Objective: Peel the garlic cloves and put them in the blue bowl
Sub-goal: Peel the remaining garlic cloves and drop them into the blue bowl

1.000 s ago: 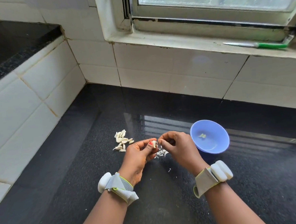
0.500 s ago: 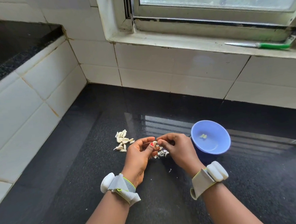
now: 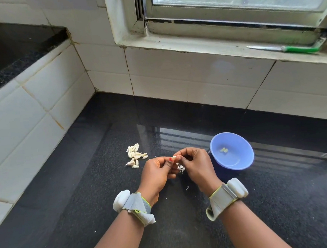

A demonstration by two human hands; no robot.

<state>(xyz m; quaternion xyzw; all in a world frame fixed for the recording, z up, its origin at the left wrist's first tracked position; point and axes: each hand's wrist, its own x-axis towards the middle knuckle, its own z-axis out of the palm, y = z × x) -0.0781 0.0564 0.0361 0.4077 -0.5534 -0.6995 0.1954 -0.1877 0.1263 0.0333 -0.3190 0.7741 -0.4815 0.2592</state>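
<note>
STEP: peeling, early | pinching one garlic clove (image 3: 173, 157) between left hand (image 3: 156, 171) and right hand (image 3: 195, 165), both clamped on it above tabletop (image 3: 70, 188) | unpeeled cloves (image 3: 135, 155) lying at 10 o'clock of hands | blue bowl (image 3: 232, 151) sitting at 3 o'clock, holding few peeled pieces | NEXT: stripping skin, then dropping clove rightward into bowl

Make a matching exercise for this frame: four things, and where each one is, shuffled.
Things:
1. knife
2. bowl
3. clove pile
4. held clove

Places:
A. between the fingertips of the left hand and right hand
B. on the counter, left of the hands
C. on the window sill
D. on the counter, right of the hands

Pairs: 1-C, 2-D, 3-B, 4-A
</note>
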